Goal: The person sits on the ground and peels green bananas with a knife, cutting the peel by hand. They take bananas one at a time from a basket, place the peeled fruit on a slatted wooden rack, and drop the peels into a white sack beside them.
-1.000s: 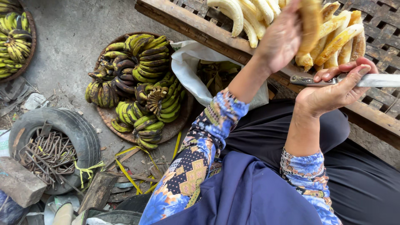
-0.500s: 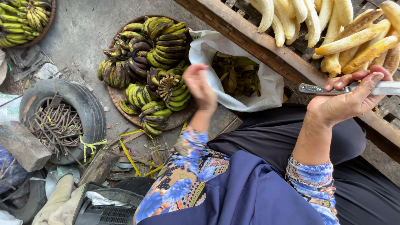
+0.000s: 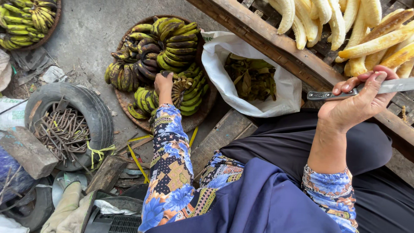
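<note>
My left hand [image 3: 164, 85] reaches down to a round basket [image 3: 129, 101] of green, dark-spotted banana bunches [image 3: 172, 36] on the ground and rests on a bunch; whether it grips one I cannot tell. My right hand [image 3: 360, 103] stays up at the right, closed around a metal knife [image 3: 327, 94] held sideways. Above the knife, peeled pale bananas [image 3: 327, 19] lie on a wooden slatted rack [image 3: 267, 41]. Between basket and rack sits a white plastic bag [image 3: 276, 97] holding banana peels.
An old tyre [image 3: 92, 114] filled with sticks lies at the left, with a stone block [image 3: 26, 151] beside it. A second basket of bananas [image 3: 26, 19] is at the top left. Scraps, yellow straps and wood pieces litter the concrete ground.
My left hand left the peeled bananas on the rack and moved down and left to the basket of green bunches. The right hand kept holding the knife in place.
</note>
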Available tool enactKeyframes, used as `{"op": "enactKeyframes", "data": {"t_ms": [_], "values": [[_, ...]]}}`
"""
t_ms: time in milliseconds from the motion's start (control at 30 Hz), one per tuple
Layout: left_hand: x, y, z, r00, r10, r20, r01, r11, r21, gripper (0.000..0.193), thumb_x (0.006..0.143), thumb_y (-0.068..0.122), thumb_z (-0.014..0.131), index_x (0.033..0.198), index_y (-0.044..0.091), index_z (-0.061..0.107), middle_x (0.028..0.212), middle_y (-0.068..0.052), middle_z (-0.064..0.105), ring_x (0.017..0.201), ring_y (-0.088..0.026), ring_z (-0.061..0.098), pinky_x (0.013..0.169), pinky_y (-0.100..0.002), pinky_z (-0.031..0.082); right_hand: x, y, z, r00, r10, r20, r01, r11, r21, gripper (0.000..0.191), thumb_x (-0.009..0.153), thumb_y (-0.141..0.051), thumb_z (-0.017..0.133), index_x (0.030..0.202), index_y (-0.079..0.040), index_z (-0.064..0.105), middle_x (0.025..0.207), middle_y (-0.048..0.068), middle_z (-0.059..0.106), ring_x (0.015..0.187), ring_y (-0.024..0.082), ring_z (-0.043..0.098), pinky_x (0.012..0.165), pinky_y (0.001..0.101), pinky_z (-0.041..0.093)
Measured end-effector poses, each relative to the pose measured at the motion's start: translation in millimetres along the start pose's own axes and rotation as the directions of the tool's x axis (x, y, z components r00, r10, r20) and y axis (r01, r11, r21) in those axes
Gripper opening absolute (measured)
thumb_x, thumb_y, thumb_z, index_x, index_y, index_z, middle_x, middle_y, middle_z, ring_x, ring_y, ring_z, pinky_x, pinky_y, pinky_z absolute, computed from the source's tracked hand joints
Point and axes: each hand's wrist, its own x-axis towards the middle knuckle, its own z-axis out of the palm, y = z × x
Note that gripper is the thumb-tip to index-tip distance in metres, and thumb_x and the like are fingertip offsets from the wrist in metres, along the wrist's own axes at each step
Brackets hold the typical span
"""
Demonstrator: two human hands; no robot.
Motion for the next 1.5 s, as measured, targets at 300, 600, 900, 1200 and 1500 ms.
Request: {"op": "enactKeyframes", "data": {"t_ms": [300,600,900,1200,1500], "values": [[-25.3,-43.2,21.2,0.958,-0.256,-0.131,-0.014,0.414,-0.910,0.052,0.092,0.015,0.066,0.133,0.005,0.035,0.121,-0.019,0.059,0.103,-0.030,0.069,0.091,-0.046,0.059,-7.7,3.1,9.6,0.999,0.022,0.041,-0.020,0.999,-0.042,0.016,0.127,-0.017,0.058,0.118,-0.005,0.055,0.086,0.005,0.048,0.062,0.015,0.047,0.051,0.0295,0.039],[-85.4,-32.5,66.3,0.801,-0.036,-0.598,-0.563,0.294,-0.772,0.057,0.100,0.003,0.064,0.141,0.004,0.025,0.121,-0.016,0.055,0.106,-0.022,0.062,0.092,-0.033,0.056,-30.1,5.0,44.8,0.956,0.102,0.276,-0.023,0.961,-0.275,0.017,0.124,-0.021,0.057,0.123,-0.005,0.055,0.088,0.003,0.057,0.062,0.008,0.048,0.052,0.0235,0.040],[-193.6,57.4,65.7,0.632,0.774,-0.049,-0.304,0.189,-0.934,0.050,0.099,0.010,0.076,0.142,0.010,0.050,0.116,-0.006,0.064,0.085,-0.010,0.063,0.071,-0.026,0.056,-60.3,8.1,83.0,0.518,0.583,0.626,0.074,0.699,-0.711,0.058,0.109,-0.031,0.048,0.162,-0.011,0.032,0.088,0.008,0.063,0.084,0.019,0.061,0.083,0.0337,0.050],[-230.9,62.8,73.8,0.588,0.793,0.159,-0.038,0.224,-0.974,0.047,0.101,0.012,0.073,0.142,0.011,0.049,0.115,-0.006,0.067,0.088,-0.014,0.069,0.075,-0.027,0.060,-55.5,0.3,87.0,0.513,0.650,0.561,0.199,0.546,-0.814,0.051,0.105,-0.026,0.054,0.154,-0.016,0.042,0.099,0.016,0.068,0.089,0.032,0.069,0.082,0.0401,0.052],[-231.8,74.3,32.8,0.331,0.917,-0.222,-0.887,0.222,-0.405,0.058,0.096,0.010,0.074,0.147,0.013,0.046,0.145,-0.009,0.063,0.099,-0.027,0.073,0.080,-0.034,0.060,-61.6,5.8,87.6,0.461,0.564,0.685,0.285,0.637,-0.716,0.050,0.107,-0.032,0.055,0.150,-0.012,0.040,0.129,0.023,0.067,0.111,0.043,0.067,0.087,0.0460,0.053]]}}
